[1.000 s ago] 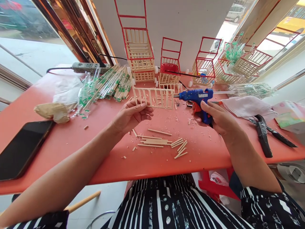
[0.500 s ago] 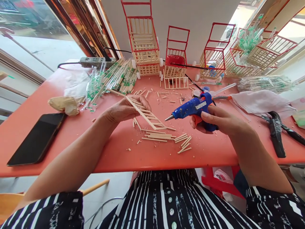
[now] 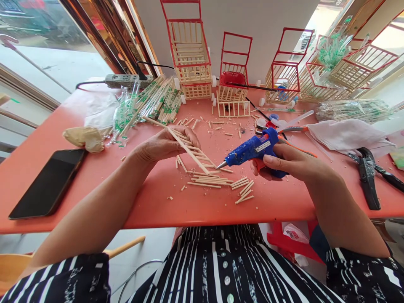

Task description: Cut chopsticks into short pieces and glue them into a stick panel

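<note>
My left hand (image 3: 173,143) grips a ladder-shaped frame of thin wooden sticks (image 3: 192,155), which slants down toward the right. In my right hand (image 3: 284,160) is a blue hot glue gun (image 3: 249,150), held by its handle with fingers around the orange trigger. Its metal nozzle sits at the near right corner of the stick frame; whether it touches the wood I cannot tell. Below the frame lie several longer cut sticks (image 3: 210,181) in a row and several short pieces (image 3: 244,191) beside them on the red table (image 3: 176,208).
Stick-built carts with red edging, one tall cart (image 3: 191,54) among them, stand at the back. Wrapped chopsticks (image 3: 160,101) and a power strip (image 3: 121,81) lie back left, a phone (image 3: 49,183) at left. Cutting pliers (image 3: 368,176) and a white cloth (image 3: 344,132) are at right.
The glue gun has moved slightly left and down, bringing its nozzle to the corner of the stick frame. My left hand and the frame have hardly moved.
</note>
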Demonstrator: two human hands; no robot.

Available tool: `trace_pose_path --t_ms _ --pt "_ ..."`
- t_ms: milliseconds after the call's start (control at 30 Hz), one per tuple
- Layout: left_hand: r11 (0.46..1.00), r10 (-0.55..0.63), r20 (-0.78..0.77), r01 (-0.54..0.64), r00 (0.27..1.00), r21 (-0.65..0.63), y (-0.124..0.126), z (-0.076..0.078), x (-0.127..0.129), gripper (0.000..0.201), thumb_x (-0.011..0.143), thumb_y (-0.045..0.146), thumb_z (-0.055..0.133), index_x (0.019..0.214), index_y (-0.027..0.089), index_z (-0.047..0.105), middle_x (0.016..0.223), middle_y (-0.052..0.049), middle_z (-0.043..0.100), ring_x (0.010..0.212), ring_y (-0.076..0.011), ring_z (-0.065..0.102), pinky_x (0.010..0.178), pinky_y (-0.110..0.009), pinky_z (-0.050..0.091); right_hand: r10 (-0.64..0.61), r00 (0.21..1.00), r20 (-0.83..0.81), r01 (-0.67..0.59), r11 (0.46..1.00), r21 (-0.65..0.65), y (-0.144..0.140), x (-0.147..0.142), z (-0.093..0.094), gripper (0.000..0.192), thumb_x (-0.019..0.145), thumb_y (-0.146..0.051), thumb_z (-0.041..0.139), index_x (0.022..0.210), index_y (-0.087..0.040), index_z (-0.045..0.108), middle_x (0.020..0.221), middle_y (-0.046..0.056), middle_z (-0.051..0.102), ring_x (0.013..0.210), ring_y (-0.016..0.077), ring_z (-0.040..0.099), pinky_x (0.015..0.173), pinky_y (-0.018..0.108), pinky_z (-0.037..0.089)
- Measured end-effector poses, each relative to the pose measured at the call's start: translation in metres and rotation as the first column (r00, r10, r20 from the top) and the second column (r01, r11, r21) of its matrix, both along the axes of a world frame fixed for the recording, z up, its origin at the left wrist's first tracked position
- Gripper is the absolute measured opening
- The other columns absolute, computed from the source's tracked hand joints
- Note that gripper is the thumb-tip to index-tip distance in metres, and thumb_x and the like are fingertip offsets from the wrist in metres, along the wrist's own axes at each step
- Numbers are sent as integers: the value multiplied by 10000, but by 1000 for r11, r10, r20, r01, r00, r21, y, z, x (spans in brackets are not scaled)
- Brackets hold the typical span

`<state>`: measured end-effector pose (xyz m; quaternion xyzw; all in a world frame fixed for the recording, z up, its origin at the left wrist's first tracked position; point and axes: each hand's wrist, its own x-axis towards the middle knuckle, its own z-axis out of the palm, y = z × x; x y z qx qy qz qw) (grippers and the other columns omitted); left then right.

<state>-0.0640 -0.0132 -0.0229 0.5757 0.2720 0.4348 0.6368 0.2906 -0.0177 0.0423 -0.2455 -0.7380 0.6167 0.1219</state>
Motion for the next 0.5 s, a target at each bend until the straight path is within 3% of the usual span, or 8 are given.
trace_pose_path --t_ms 267,500 --pt "988 65 -36 -69 997 -136 -3 3 1 389 574 453 1025 696 158 803 677 -118 763 628 -268 757 644 -367 647 -58 998 32 58 998 10 1 4 0 417 1058 -558 577 979 -155 644 698 16 631 552 89 548 453 212 364" --pt "970 144 61 -129 988 -205 0 -2 3 301 633 336 1017 732 127 824 683 -110 772 623 -228 758 645 -324 668 -196 977 85 197 980 8 4 8 2 487 995 -652 626 923 -171 643 689 18 615 552 105 549 457 233 378"
